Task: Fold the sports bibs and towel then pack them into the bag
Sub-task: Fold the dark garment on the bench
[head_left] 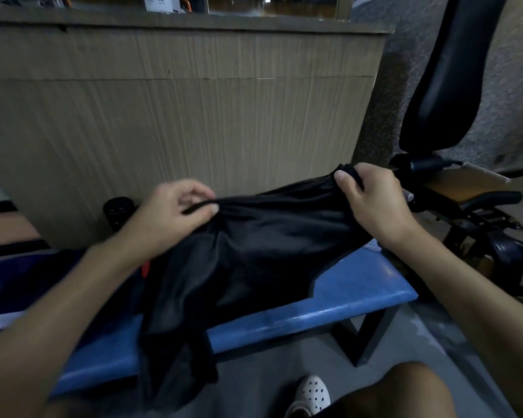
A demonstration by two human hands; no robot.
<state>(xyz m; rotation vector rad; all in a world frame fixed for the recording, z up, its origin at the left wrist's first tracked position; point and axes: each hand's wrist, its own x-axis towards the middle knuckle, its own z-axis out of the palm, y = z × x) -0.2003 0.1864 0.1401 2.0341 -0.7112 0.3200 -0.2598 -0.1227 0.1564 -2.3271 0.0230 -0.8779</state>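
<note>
Holding the black bib [254, 251] stretched between both hands, I see its top edge pulled into a taut line in the air above the blue tabletop [360, 285]. My left hand [175, 212] pinches a bunched bit of that edge, its fingers [194, 190] curled round the fabric with the thumb pressed on top. My right hand [372, 200] grips the far corner, which is gathered into a wad and sits higher than the left end, thumb clamped over it.

Below the hands the bib hangs in loose folds. Its middle drapes across the tabletop and its lower end spills over the near edge toward the floor, while the right part of the tabletop is bare blue.

A dark blue cloth [27, 282] lies on the left of the tabletop, partly under my left forearm; I cannot tell what it is. A small red scrap [145, 268] peeks out just beside the bib's left edge.

Behind the tabletop stands a cardboard sheet [178, 116], with a black cylinder [118, 209] upright against its foot near my left hand. A black padded seat [444, 70] rises at the right. My white shoe [313, 390] and a bare knee [405, 387] show below.
</note>
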